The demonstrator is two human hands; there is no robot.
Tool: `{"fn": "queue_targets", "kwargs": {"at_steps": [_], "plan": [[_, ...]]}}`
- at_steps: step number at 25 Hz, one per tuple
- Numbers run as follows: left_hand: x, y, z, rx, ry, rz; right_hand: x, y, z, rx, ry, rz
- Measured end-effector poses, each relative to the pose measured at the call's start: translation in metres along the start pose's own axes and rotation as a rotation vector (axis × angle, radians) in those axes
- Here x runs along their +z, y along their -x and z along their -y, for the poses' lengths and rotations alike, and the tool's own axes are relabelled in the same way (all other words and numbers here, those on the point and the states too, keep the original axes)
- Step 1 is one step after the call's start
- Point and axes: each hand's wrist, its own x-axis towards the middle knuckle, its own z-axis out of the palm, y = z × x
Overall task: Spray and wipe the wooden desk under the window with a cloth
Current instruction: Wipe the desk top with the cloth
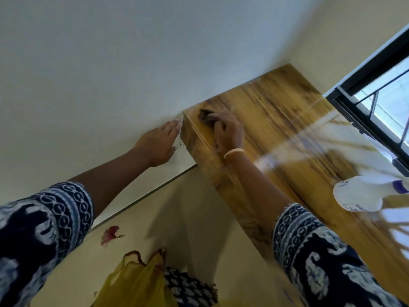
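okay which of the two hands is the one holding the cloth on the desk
The right hand, the one with the bangle, presses the dark cloth on the wooden desk at its corner. The left hand lies flat against the wall, holding nothing.

The desk point(276, 120) is wood-grain, honey-brown with dark streaks, and its top is glossy enough to mirror the window point(376, 107) as pale bands. Its near-left edge face looks smooth, with a thin lighter trim line. The cloth point(204, 117) under the right hand point(228, 131) is dark brown and soft, though blur hides its weave. A polished gold-coloured bangle point(233, 153) looks like metal. The spray bottle point(363, 196) at the right is smooth white plastic with a purple collar. The wall point(110, 74) is matt pale paint. The window frame is dark, probably metal. The sleeves point(55, 218) are printed woven cloth.
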Motion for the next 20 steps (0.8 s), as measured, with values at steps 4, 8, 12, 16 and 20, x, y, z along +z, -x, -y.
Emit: {"fn": "queue_targets", "kwargs": {"at_steps": [4, 8, 12, 16, 20], "plan": [[0.007, 0.002, 0.006, 0.106, -0.054, -0.020, -0.035, -0.058, -0.061, 0.508, 0.135, -0.097], [0.015, 0.006, 0.012, 0.083, -0.008, -0.016, 0.001, -0.074, -0.043, 0.337, 0.316, 0.252], [0.015, 0.008, 0.022, -0.004, 0.081, -0.005, 0.042, -0.023, 0.003, 0.005, 0.288, 0.265], [0.014, 0.007, 0.019, -0.072, 0.203, 0.077, 0.042, 0.017, 0.019, -0.321, 0.195, 0.376], [0.012, 0.010, 0.015, -0.239, 0.268, 0.121, 0.027, 0.050, 0.029, 0.028, -0.118, 0.371]]}}
